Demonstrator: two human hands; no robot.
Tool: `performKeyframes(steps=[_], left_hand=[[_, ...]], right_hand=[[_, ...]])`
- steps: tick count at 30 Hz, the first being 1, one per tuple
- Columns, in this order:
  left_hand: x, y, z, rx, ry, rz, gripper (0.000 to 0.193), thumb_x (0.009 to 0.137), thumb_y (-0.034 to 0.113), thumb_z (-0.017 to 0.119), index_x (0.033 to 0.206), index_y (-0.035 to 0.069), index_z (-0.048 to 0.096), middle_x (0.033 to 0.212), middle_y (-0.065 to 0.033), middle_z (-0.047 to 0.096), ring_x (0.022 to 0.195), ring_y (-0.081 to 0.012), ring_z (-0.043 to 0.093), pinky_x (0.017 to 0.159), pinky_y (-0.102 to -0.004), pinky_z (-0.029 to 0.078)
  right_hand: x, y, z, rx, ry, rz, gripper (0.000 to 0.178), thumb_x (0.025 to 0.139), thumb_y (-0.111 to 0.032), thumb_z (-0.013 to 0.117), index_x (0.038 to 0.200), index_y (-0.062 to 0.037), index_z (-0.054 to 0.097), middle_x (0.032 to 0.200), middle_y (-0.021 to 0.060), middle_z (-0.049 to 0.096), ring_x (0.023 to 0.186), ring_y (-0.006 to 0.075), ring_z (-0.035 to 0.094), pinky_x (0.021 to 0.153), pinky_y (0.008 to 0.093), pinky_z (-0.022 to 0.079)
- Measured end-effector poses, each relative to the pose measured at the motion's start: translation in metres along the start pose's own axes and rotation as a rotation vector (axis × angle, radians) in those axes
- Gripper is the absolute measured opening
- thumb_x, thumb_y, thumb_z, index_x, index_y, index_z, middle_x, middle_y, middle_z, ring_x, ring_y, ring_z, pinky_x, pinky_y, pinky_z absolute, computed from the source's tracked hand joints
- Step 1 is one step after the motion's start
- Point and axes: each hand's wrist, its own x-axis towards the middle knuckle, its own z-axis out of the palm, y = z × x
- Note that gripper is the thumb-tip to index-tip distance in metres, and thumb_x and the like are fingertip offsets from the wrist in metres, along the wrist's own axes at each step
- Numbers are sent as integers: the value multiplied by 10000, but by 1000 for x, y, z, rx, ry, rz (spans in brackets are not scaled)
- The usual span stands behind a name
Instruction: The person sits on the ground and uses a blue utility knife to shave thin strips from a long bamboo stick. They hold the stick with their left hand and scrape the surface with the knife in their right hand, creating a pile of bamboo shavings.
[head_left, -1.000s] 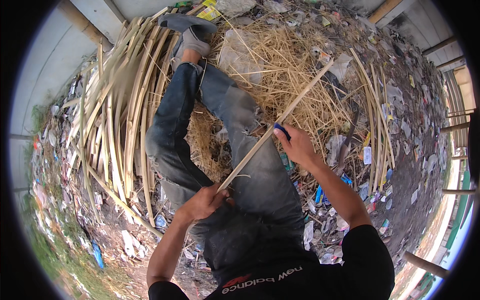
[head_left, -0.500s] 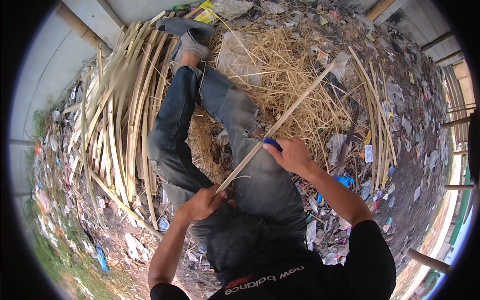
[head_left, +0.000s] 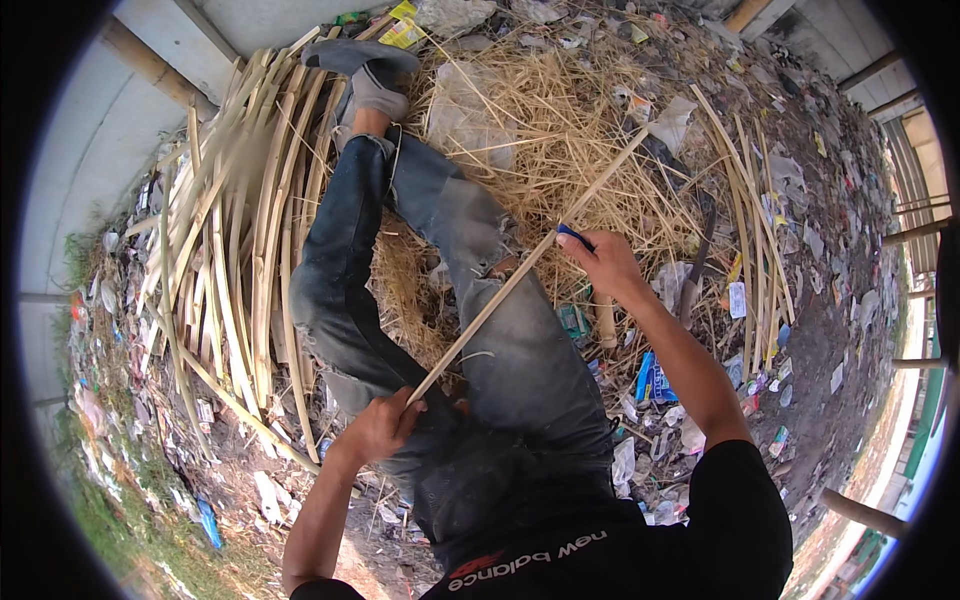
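A long, pale bamboo strip (head_left: 495,305) runs slantwise over my legs, from lower left to upper right. My left hand (head_left: 382,428) is closed on its near end, beside my lap. Farther up the strip, my right hand (head_left: 607,265) is closed round a small dark blue piece (head_left: 574,237), which lies against the strip. Whether that piece is a pad, a cloth or a tool handle I cannot tell. Beyond the right hand the strip's far end reaches over straw-like shavings (head_left: 575,130). A thin curl hangs near my thigh.
Many bamboo strips (head_left: 235,250) lie in a pile on the left, by my foot. A smaller bunch (head_left: 757,220) lies on the right. Between it and my legs rests a long dark knife-like tool (head_left: 690,290). Litter covers the ground; a pale wall (head_left: 90,190) stands at left.
My right hand has slid up and away along the strip with the blue piece. My left hand has drawn slightly back and to the left, with the strip's near end still in it.
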Motion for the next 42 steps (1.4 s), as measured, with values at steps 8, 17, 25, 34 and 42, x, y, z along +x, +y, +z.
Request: performKeyframes(steps=[8,17,25,34,42], left_hand=[[-12,-2,-5,82,5,-38,107,1027,64,585,1098,-10,616,803,-264,686,779,-481,689,660,-529,507],[-62,-32,-3,89,88,-72,115,1027,117,625,1034,3,613,672,-258,628,675,-482,659,579,-526,470],[-78,-42,-18,126,57,-126,184,1036,154,641,1106,-16,641,653,-251,596,586,-446,630,534,-498,437],[-56,-31,-16,36,56,-234,382,1079,336,591,967,-16,688,681,-167,693,647,-355,720,615,-449,538],[-15,-1,-6,63,199,-129,317,1053,314,634,1198,33,603,738,-197,712,763,-442,728,665,-500,547]], right_hand=[[-22,-10,30,-134,78,-117,693,1044,-603,549,754,13,682,571,198,585,547,401,605,552,491,467],[-9,-15,-3,-12,42,-2,614,1047,-549,591,788,-4,705,564,179,577,517,359,596,548,466,463],[-4,-1,10,17,161,33,652,1040,-591,571,796,-2,708,583,182,593,562,400,609,581,486,468],[7,13,3,222,205,112,607,1026,-560,626,859,20,689,641,103,563,590,225,529,594,390,427],[-14,-22,36,279,112,40,442,1060,-411,607,1030,17,713,759,157,665,654,287,617,645,410,474]])
